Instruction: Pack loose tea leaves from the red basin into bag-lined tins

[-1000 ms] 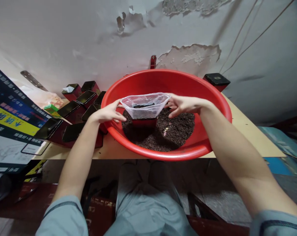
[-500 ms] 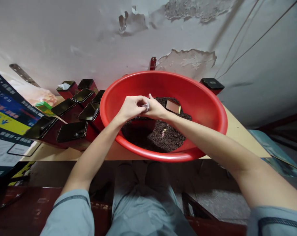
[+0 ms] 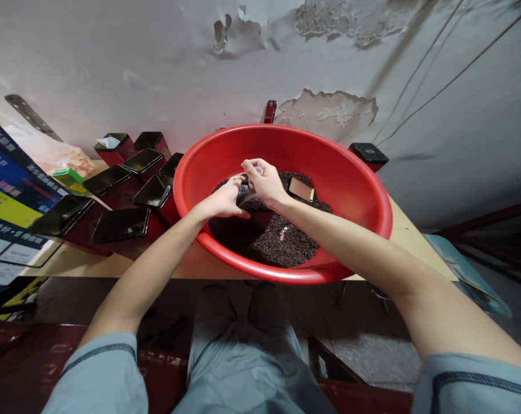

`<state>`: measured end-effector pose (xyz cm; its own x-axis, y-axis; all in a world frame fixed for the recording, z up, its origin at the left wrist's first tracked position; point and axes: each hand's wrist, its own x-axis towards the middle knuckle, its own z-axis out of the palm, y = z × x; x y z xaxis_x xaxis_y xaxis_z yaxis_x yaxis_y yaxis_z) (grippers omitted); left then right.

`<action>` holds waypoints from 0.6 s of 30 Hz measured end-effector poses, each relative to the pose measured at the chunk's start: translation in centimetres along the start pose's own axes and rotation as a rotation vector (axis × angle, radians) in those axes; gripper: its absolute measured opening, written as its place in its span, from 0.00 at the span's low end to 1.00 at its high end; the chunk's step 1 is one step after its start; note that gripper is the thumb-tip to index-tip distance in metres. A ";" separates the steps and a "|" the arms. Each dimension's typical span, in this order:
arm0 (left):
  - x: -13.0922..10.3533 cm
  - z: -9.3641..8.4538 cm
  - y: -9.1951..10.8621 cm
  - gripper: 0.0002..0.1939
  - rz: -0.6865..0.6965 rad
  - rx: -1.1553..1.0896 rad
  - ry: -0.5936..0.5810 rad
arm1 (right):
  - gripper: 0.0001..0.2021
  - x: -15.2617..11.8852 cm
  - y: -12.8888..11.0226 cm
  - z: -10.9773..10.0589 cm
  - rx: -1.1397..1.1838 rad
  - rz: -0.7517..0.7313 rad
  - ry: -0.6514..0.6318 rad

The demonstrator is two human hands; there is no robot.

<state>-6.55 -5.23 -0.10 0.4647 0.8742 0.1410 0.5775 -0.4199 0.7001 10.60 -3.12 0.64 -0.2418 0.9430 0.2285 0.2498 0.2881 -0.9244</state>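
Dim, uneven indoor light from a source outside the frame grays a peeling wall (image 3: 157,75) that darkens toward the right. Gleams streak glossy tin lids (image 3: 121,223) and a red basin (image 3: 286,276), while a bright glint marks the dark grains (image 3: 297,246) inside. Deep shade fills the space beneath the table (image 3: 411,244). Wide-angle distortion stretches the sleeves (image 3: 476,382) at the lower corners.

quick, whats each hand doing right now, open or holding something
Left hand: open, spread beside the clear plastic bag; contact unclear.
Right hand: closed, holding the bag's gathered top.
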 end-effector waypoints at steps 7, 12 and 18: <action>0.5 -0.1 1.6 0.21 0.060 0.059 0.181 | 0.26 0.0 -1.3 -0.4 0.197 -0.069 0.004; 1.4 0.4 2.1 0.02 0.131 0.139 0.238 | 0.44 -1.3 -1.8 -3.9 -0.094 -0.209 -0.064; 1.2 0.2 3.2 0.01 0.130 0.025 0.273 | 0.47 -3.0 -1.5 -7.7 -0.490 -0.157 -0.121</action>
<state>-4.04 -5.51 2.18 0.3400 0.8446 0.4136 0.5433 -0.5354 0.6467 18.14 -5.06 3.67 -0.4105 0.8648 0.2892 0.6043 0.4955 -0.6240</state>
